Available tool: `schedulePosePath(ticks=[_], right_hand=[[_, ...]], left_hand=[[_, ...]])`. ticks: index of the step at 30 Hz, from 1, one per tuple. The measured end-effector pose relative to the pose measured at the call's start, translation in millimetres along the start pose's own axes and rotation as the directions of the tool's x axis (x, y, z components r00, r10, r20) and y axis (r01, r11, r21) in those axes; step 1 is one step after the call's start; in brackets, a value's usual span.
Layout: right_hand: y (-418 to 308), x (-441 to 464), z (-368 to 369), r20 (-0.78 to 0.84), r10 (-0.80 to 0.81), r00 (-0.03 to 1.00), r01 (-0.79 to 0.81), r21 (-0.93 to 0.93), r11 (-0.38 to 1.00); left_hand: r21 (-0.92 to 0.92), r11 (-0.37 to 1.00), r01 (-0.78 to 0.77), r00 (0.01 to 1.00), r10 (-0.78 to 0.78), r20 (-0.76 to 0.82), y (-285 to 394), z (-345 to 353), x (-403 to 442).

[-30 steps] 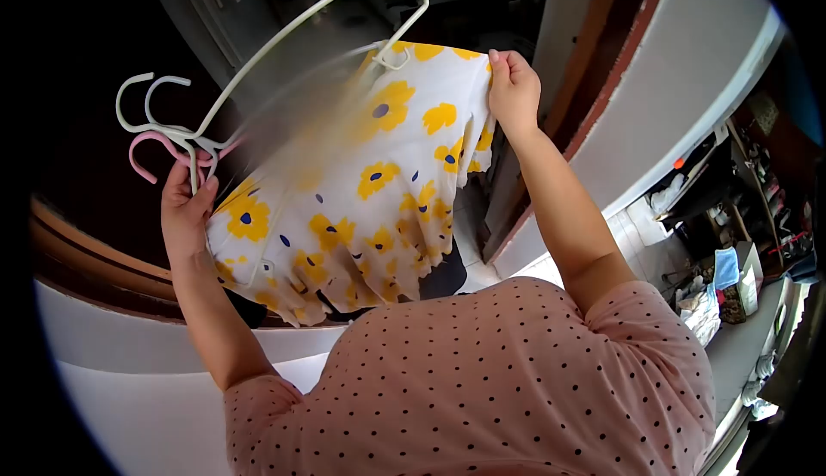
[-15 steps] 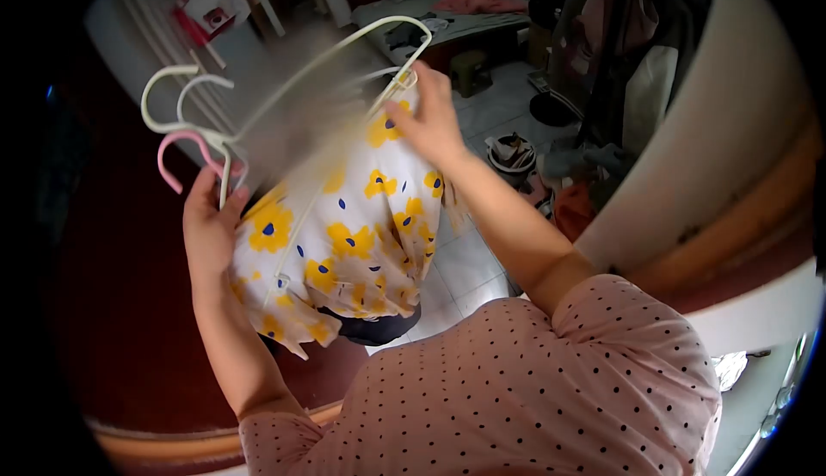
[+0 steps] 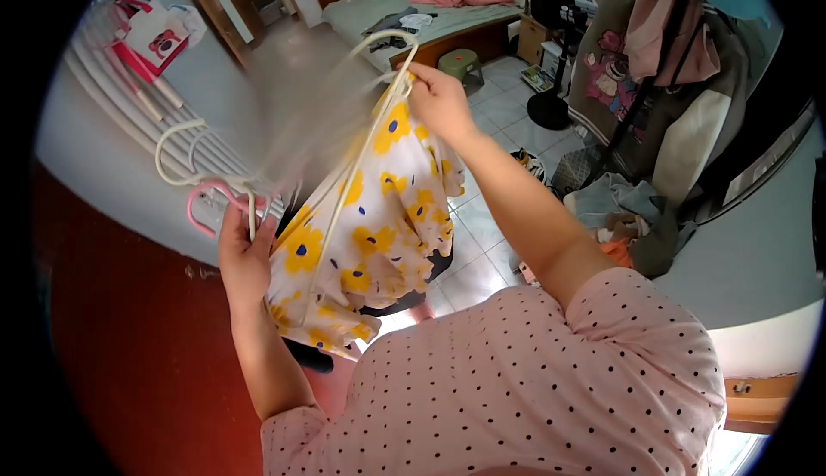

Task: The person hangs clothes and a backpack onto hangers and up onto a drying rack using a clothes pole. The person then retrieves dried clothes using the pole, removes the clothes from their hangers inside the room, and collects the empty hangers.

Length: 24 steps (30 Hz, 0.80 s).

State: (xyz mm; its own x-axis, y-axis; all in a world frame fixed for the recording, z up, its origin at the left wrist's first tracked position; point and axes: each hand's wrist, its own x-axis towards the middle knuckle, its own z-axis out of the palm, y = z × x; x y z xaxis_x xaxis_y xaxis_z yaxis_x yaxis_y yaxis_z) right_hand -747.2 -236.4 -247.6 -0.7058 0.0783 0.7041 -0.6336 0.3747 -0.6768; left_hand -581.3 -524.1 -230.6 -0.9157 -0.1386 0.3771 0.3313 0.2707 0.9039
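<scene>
My left hand [image 3: 245, 257] is closed around the necks of several hangers, their hooks standing up to its left. Among them are a white hanger [image 3: 334, 214] and a pink hanger [image 3: 200, 205]. A white garment [image 3: 374, 239] with yellow flowers and small blue marks hangs between my hands, its lower edge ruffled. At its upper right corner, my right hand [image 3: 439, 102] pinches the cloth beside the white hanger's curved end. A hazy blur covers part of the hangers and the garment's upper left side.
White rails [image 3: 146, 102] run along the left wall, where a red and white bag [image 3: 155, 42] hangs. Behind are a bed [image 3: 344, 13], a green stool [image 3: 460, 63] and a black fan [image 3: 551, 106]. Clothes [image 3: 615, 201] are piled at right. A red surface [image 3: 129, 330] lies at lower left.
The view has shifted and brightened, showing more of the room at right. The garment and hangers have turned slightly, and my right hand's fingers have closed in at the garment's corner.
</scene>
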Motion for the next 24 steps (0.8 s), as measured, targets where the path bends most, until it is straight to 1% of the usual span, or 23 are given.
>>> schedulePosePath(ticks=[1,2,4,5,6,7,8,9,10,12,14,15,17,18,19,20,21,22,23,24], right_hand=[[-6,-4,8,0.010,0.073,0.997,-0.074,0.116,0.991],[-33,15,-30,0.061,0.116,0.991,-0.124,0.151,0.981],[-46,5,-27,-0.037,-0.020,0.999,0.018,-0.058,0.998],[-50,4,-26,-0.077,-0.096,0.992,0.082,-0.167,0.983],[-50,8,-22,-0.093,-0.107,0.990,0.094,-0.136,0.986],[-50,14,-22,-0.038,-0.078,0.996,0.073,-0.123,0.990],[-49,21,-24,0.021,-0.049,0.999,0.052,-0.115,0.992],[-50,30,-29,0.070,-0.020,0.997,0.028,-0.112,0.993],[-52,38,-28,0.020,-0.102,0.995,0.104,-0.173,0.980],[-62,59,-34,0.048,-0.213,0.976,0.218,-0.243,0.945],[-59,85,-36,-0.015,-0.344,0.939,0.332,-0.231,0.915],[-63,95,-40,-0.042,-0.264,0.963,0.258,-0.117,0.959],[-69,101,-47,-0.048,-0.104,0.993,0.109,0.129,0.986],[-74,110,-44,0.005,-0.007,1.000,0.005,0.402,0.916],[-78,118,-39,0.097,0.063,0.993,-0.111,0.632,0.767],[-83,123,-34,0.213,0.101,0.972,-0.232,0.800,0.553],[-87,121,-29,0.284,0.102,0.953,-0.293,0.795,0.530],[-91,121,-24,0.350,0.098,0.932,-0.350,0.789,0.506],[-84,114,-22,0.405,0.090,0.910,-0.396,0.779,0.486],[-81,111,-7,0.297,-0.076,0.952,-0.194,0.776,0.600]], left_hand=[[-0.017,1.000,0.013,1.000,-0.013,-0.006,-10,-7,-2],[0.046,0.999,0.011,0.999,-0.010,-0.034,52,13,-7],[-0.009,1.000,0.026,0.998,-0.027,-0.065,56,16,-13],[0.010,1.000,0.014,0.996,-0.013,-0.088,59,18,-15],[0.031,1.000,0.003,0.993,0.001,-0.115,62,21,-17],[0.056,0.998,-0.001,0.990,0.009,-0.141,64,23,-21],[0.212,0.976,-0.042,0.985,0.076,-0.157,67,21,-21],[0.239,0.967,-0.091,0.978,0.132,-0.162,72,22,-15],[0.264,0.956,-0.126,0.968,0.177,-0.179,75,22,-12],[0.312,0.931,-0.187,0.948,0.255,-0.192,84,16,-1],[0.367,0.896,-0.250,0.924,0.334,-0.187,98,9,10],[0.389,0.880,-0.273,0.908,0.370,-0.197,100,6,15],[0.439,0.842,-0.312,0.869,0.440,-0.227,100,6,10],[0.471,0.842,-0.263,0.875,0.414,-0.252,114,3,7],[0.448,0.847,-0.286,0.853,0.438,-0.284,121,-1,7],[0.428,0.848,-0.312,0.827,0.464,-0.317,129,-10,6],[0.413,0.846,-0.338,0.799,0.490,-0.350,138,-15,-3],[0.416,0.846,-0.332,0.768,0.499,-0.401,159,-11,-19],[0.409,0.828,-0.384,0.735,0.542,-0.407,159,-10,-28],[0.403,0.810,-0.426,0.706,0.576,-0.412,167,-21,-26]])
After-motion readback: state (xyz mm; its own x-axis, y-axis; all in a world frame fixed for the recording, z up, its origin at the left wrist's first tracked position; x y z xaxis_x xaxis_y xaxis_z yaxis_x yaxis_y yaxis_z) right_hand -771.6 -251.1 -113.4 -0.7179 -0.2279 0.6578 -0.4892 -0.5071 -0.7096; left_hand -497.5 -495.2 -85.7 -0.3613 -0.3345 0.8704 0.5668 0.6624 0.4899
